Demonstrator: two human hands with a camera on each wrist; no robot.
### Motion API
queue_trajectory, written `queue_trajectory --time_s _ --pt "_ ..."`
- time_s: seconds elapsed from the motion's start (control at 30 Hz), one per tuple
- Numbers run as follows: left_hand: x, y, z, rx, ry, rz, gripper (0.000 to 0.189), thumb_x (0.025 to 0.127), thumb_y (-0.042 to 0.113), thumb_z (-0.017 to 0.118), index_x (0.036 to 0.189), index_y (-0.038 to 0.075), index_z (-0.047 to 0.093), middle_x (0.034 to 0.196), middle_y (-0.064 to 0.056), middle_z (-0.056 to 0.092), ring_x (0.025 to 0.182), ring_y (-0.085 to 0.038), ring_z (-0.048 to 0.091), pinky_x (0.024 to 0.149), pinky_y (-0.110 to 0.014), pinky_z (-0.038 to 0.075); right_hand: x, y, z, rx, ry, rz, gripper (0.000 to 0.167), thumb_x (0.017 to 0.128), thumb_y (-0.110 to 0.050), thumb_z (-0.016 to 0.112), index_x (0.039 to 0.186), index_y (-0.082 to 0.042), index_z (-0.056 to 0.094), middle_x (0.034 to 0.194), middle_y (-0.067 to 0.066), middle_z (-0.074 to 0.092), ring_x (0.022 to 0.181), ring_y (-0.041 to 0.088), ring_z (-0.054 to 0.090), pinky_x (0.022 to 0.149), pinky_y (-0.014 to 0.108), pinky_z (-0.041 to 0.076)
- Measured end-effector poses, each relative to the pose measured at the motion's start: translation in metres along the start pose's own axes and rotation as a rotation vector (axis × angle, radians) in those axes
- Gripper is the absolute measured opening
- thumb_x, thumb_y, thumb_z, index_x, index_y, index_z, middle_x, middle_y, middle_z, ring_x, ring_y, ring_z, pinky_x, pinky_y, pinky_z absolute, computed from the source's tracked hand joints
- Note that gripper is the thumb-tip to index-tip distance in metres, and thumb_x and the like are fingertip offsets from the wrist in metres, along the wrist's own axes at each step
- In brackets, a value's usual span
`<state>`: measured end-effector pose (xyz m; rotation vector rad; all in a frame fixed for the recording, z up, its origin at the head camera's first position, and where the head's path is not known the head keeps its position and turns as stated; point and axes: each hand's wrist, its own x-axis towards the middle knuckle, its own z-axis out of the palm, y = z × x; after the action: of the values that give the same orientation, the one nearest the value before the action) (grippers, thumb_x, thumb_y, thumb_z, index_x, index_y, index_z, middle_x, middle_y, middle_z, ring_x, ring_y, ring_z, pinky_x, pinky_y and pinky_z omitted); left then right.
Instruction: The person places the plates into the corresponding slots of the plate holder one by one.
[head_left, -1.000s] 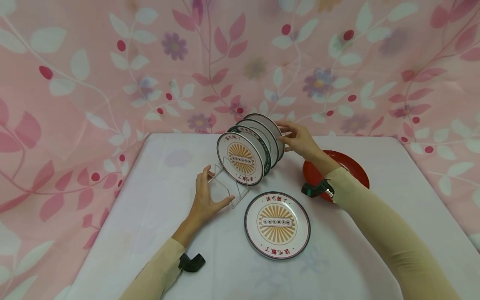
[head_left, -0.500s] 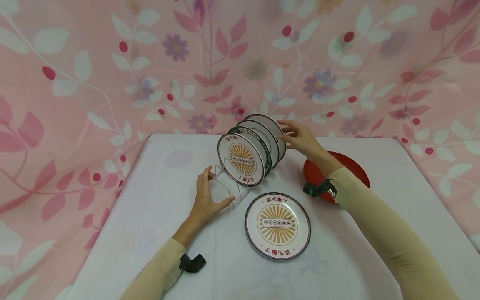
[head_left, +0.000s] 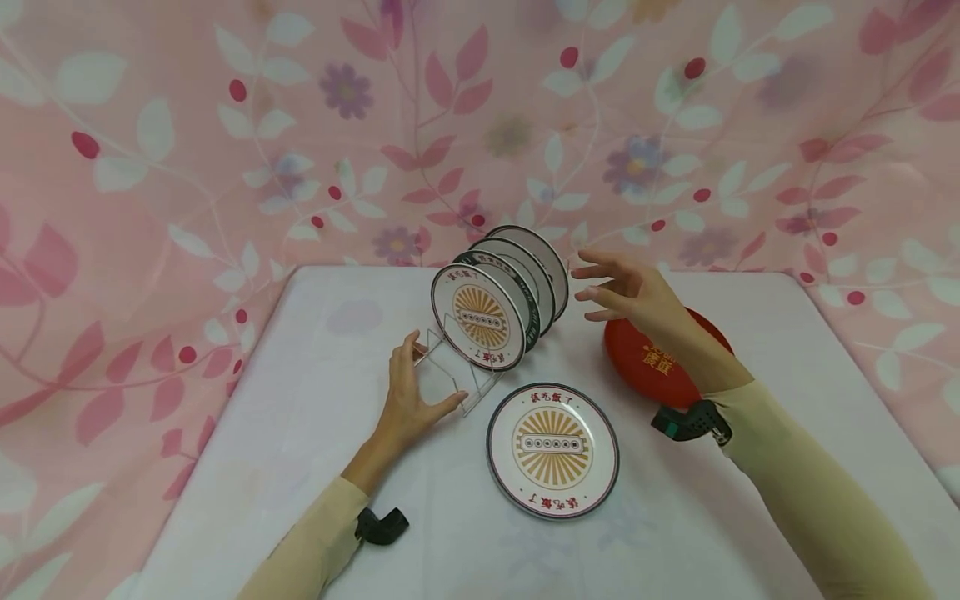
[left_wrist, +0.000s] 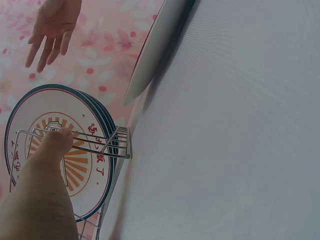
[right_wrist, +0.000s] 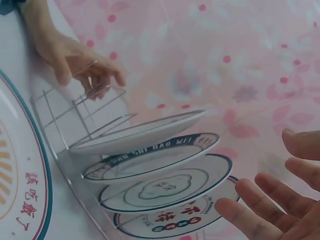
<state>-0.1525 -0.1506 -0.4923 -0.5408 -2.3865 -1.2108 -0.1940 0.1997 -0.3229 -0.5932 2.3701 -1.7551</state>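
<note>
A wire plate rack stands on the table, holding several round plates upright and slightly tilted. The front plate is white with an orange sunburst and red characters; a patterned plate stands behind it. My left hand grips the rack's near left end, thumb on the front wires and fingers round the far side. To the right of the plates, my right hand is in the air with its fingers spread, holding nothing. Another sunburst plate lies flat in front of the rack.
Partly under my right forearm in the head view is a red plate with gold characters. A white cloth covers the table, and a pink floral curtain hangs close behind its back edge.
My right hand has come off the rim of the rearmost plate and moved right, its fingers spreading. The left hand, the rack and the plates stay in place.
</note>
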Motion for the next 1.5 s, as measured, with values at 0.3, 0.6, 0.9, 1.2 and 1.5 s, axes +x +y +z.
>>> queue_trajectory --time_s 0.3,0.6,0.9,1.2,1.5 --pt "-0.005 -0.003 0.000 0.001 0.003 -0.010 0.116 0.066 0.035 0.088 0.154 0.011 0.016 0.126 -0.016 0.040 0.121 -0.028 0.038 0.103 -0.046 0.034 -0.034 0.015 0.007 -0.071 -0.074 0.044 0.055 0.094 -0.013 0.064 0.146 -0.014 0.045 0.128 0.014 0.059 0.100 0.017 0.066 0.079 0.034 0.058" --pt "-0.003 -0.004 0.002 -0.007 0.001 0.003 0.115 0.067 0.036 0.087 0.154 0.011 0.017 0.126 -0.016 0.040 0.121 -0.028 0.038 0.103 -0.046 0.034 -0.071 0.074 0.026 -0.186 -0.158 0.199 0.049 0.093 -0.018 0.067 0.138 -0.009 0.053 0.118 0.021 0.061 0.103 0.032 0.059 0.073 0.036 0.059" --pt "-0.002 -0.006 0.002 0.010 0.012 0.020 0.116 0.066 0.039 0.087 0.154 0.011 0.017 0.125 -0.016 0.041 0.120 -0.028 0.038 0.102 -0.046 0.034 -0.088 0.099 0.038 -0.273 -0.161 0.234 0.048 0.090 -0.015 0.070 0.135 -0.009 0.056 0.118 0.013 0.063 0.099 0.028 0.056 0.067 0.029 0.057" --pt "-0.002 -0.004 0.001 0.006 0.004 0.009 0.115 0.067 0.037 0.087 0.154 0.011 0.016 0.126 -0.016 0.040 0.122 -0.028 0.038 0.103 -0.046 0.034 -0.090 0.111 0.043 -0.344 -0.191 0.279 0.048 0.086 -0.013 0.074 0.131 -0.008 0.058 0.094 0.006 0.055 0.072 0.018 0.051 0.054 0.025 0.049" --pt "-0.001 -0.003 0.001 0.005 0.006 0.010 0.115 0.066 0.037 0.087 0.154 0.012 0.017 0.126 -0.015 0.041 0.122 -0.028 0.038 0.103 -0.046 0.034 -0.091 0.109 0.044 -0.366 -0.187 0.295 0.046 0.088 -0.011 0.071 0.130 -0.002 0.057 0.095 0.007 0.057 0.078 0.019 0.049 0.055 0.024 0.048"
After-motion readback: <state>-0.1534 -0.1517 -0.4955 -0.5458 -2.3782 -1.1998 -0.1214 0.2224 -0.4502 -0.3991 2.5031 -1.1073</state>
